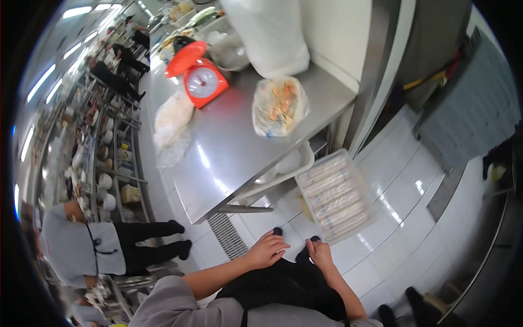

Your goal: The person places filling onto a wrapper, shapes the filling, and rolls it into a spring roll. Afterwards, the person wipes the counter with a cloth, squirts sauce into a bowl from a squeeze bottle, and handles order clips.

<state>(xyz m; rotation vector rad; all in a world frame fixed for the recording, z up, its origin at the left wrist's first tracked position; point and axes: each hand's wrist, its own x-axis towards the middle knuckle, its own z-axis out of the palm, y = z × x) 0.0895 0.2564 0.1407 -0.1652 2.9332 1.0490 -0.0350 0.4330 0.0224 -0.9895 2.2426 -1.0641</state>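
My left hand [267, 250] is in front of my black apron [272, 283], its fingers loosely stretched and apart, with nothing seen in it. A short gap away, my right hand [321, 254] has its fingers curled together; whether anything is inside cannot be made out. Neither hand touches the steel table [218, 158] ahead. Nearest to my right hand is a clear plastic tub [357, 229] low by the floor, filled with rows of pale wrapped rolls [336, 199]. On the table lie a clear bag with orange and pale food scraps [281, 106] and a red dial scale [204, 83].
A whitish plastic bag [173, 122] lies at the table's left edge. Behind stand a steel bowl [230, 53] and a large white sack [267, 35]. A floor drain [226, 235] runs below. A co-worker [87, 245] stands left by shelves; a grey panelled unit [468, 103] is right.
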